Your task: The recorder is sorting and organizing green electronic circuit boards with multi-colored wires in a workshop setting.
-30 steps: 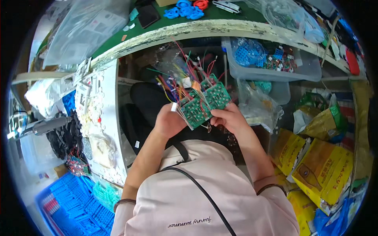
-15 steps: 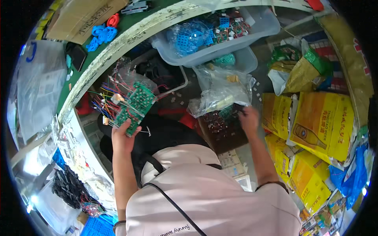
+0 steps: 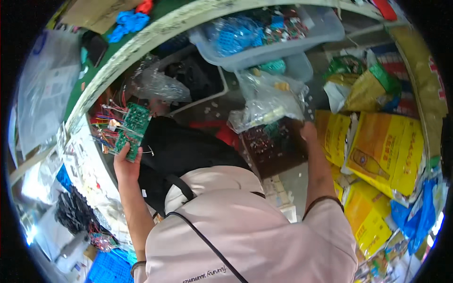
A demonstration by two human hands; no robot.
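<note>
My left hand [image 3: 127, 162] grips the lower end of a green circuit board [image 3: 134, 123], tilted above my lap. Bundles of coloured wires [image 3: 106, 128] with white connectors hang off its left side. On the right, my right hand [image 3: 308, 132] is at the right edge of an open brown box [image 3: 264, 162], beside a clear plastic bag [image 3: 271, 104]. Its fingers look curled, but they are blurred and I cannot make out what they hold. Small dark and reddish parts [image 3: 269, 144] lie loose in the box, partly under the bag.
A translucent bin [image 3: 264, 59] with blue pieces and wired parts stands beyond the bag. Yellow cartons [image 3: 384, 155] are stacked on the right. A worn white bench edge [image 3: 106, 61] curves along the left and far side. Another clear bag [image 3: 163, 87] rests by a dark crate.
My left hand has carried the circuit board left and slightly down, toward the bench edge. My right hand has shifted right and slightly up along the box. The whole view has moved a little.
</note>
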